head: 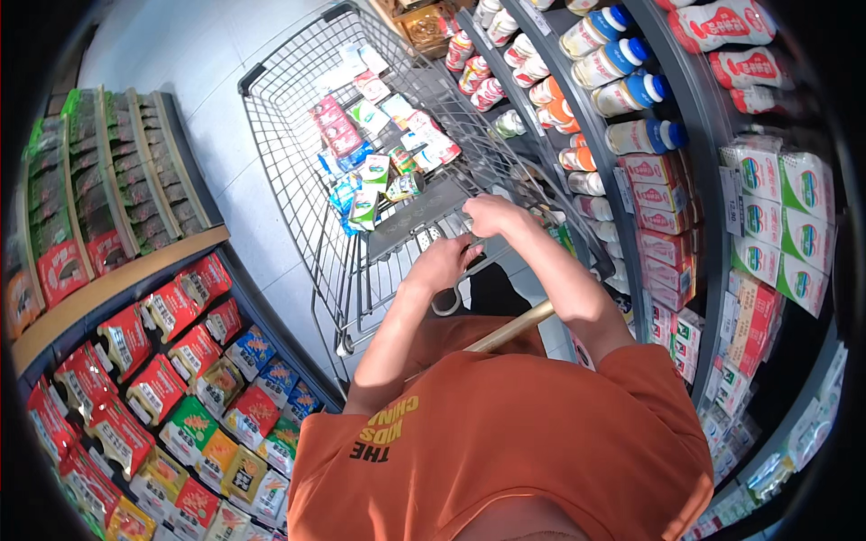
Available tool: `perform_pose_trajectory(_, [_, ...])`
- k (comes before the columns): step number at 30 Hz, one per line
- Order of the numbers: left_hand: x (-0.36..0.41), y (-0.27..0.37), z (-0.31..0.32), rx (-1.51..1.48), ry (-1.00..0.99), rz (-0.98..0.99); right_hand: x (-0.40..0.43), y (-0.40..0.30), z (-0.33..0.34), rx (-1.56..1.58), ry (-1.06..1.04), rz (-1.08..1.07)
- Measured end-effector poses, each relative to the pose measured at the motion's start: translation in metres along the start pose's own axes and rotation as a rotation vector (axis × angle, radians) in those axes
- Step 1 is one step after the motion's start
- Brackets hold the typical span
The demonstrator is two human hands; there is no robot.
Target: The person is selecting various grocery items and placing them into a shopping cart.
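Observation:
A wire shopping cart [270,145] stands before me, holding cartons, pink boxes [335,125], blue packets [345,196] and cans [404,186]. Over its near end, by the grey fold-down flap [419,216], my left hand [440,265] and my right hand [497,215] are close together with curled fingers. Something small and dark shows at the left fingertips; whether either hand grips it or the cart's wires is unclear. A white hook-like loop [446,311] is just below my left hand. A tan bar [517,326] crosses close to my body.
Shelves on the right hold bottles with blue caps [626,95], pink boxes [656,209] and wrapped milk-type cartons [785,216]. Red and coloured packets [125,433] fill a display at the left, below a wooden ledge [122,297]. Pale floor tiles [233,135] show left of the cart.

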State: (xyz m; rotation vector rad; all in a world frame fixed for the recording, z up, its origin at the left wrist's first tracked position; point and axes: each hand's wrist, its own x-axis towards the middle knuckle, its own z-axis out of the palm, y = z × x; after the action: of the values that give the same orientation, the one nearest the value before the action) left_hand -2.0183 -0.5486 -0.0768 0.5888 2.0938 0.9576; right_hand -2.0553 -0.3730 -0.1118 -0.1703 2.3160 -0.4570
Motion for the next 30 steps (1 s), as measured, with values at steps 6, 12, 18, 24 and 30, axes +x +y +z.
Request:
perform_pose_trajectory(6, [-0.005, -0.005, 0.000, -0.012, 0.045, -0.017, 0.012, -0.010, 0.009, -0.056, -0.041, -0.018])
perform_pose_trajectory(12, [-0.001, -0.002, 0.008, 0.007, 0.044, 0.007, -0.003, -0.010, 0.002, -0.036, -0.094, 0.031])
perform_pose_trajectory(18, [-0.003, 0.007, 0.017, -0.022, 0.050, 0.016, -0.007, -0.002, 0.010, -0.032, -0.090, 0.004])
perform_pose_trajectory(24, [-0.006, 0.001, 0.047, -0.015, 0.067, 0.050, -0.028, 0.007, 0.025, 0.050, -0.012, -0.018])
perform_pose_trajectory(30, [-0.012, -0.007, 0.085, -0.040, -0.001, -0.081, -0.069, 0.014, 0.030, 0.138, 0.049, 0.006])
